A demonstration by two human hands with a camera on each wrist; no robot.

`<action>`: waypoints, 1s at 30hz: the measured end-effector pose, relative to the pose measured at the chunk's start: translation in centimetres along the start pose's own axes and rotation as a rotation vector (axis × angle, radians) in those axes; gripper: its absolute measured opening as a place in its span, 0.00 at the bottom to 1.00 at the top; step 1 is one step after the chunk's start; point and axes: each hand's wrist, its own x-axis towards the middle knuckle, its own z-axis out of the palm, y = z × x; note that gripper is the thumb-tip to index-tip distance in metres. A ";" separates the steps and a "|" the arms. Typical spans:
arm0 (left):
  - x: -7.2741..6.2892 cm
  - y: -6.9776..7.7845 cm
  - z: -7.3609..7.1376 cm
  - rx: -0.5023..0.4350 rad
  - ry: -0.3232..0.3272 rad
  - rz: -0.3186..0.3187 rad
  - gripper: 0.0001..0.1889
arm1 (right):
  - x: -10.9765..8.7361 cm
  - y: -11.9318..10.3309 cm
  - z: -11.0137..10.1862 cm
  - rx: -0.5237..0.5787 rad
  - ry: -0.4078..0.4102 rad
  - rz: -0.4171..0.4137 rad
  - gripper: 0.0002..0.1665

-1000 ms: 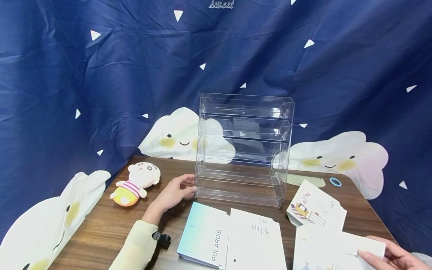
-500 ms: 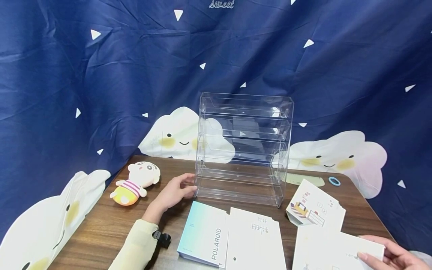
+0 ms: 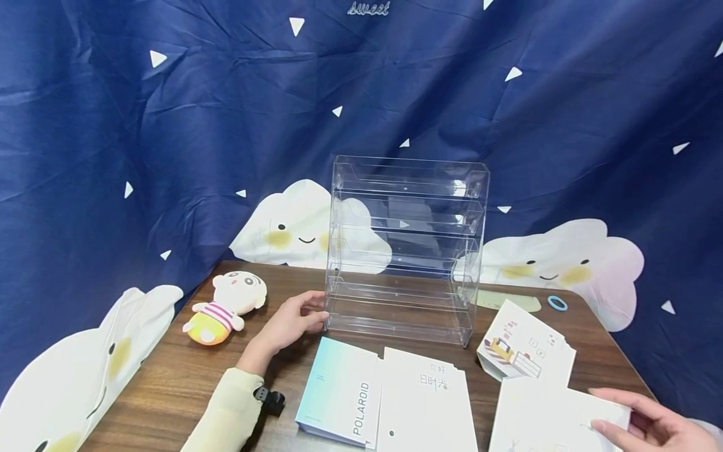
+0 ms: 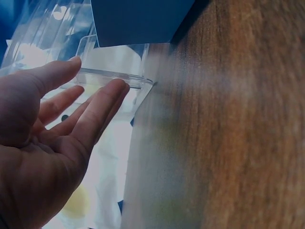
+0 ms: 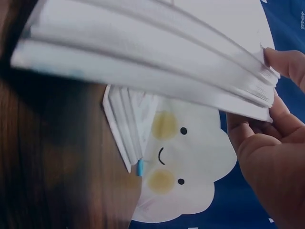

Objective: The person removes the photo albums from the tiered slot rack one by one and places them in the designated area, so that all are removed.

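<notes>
My left hand (image 3: 289,326) touches the lower left side of a clear plastic tiered rack (image 3: 398,328), its fingers fairly straight in the left wrist view. At the lower right, my right hand (image 3: 658,424) pinches the end of a thick white album (image 3: 545,411), thumb on top and fingers beneath. The right wrist view shows its layered edge (image 5: 143,78) raised off the wood. Another white album (image 3: 528,348) with a printed picture lies just behind it. In front of the rack lie a blue-white POLAROID album (image 3: 341,392) and a white album with printed characters (image 3: 426,402).
A plush doll (image 3: 226,307) in a striped top lies on the left of the wooden table (image 3: 149,402). Behind the albums are a pale green flat piece (image 3: 508,301) and a blue ring (image 3: 557,304). A dark blue cloth (image 3: 226,125) hangs behind the table.
My right hand has shifted slightly left with the white album's held end. The left hand stays at the rack; the whole view has drifted a little.
</notes>
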 end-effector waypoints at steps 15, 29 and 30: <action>0.1 -0.2 0.2 0.023 0.019 -0.011 0.28 | 1.4 1.4 1.0 -0.382 -0.110 0.014 0.26; 0.1 0.0 0.0 0.011 0.017 -0.019 0.28 | 3.4 0.7 2.2 -0.552 -0.311 0.182 0.37; 0.1 0.0 0.0 0.013 0.017 -0.018 0.28 | 3.5 0.8 2.3 -0.557 -0.314 0.182 0.37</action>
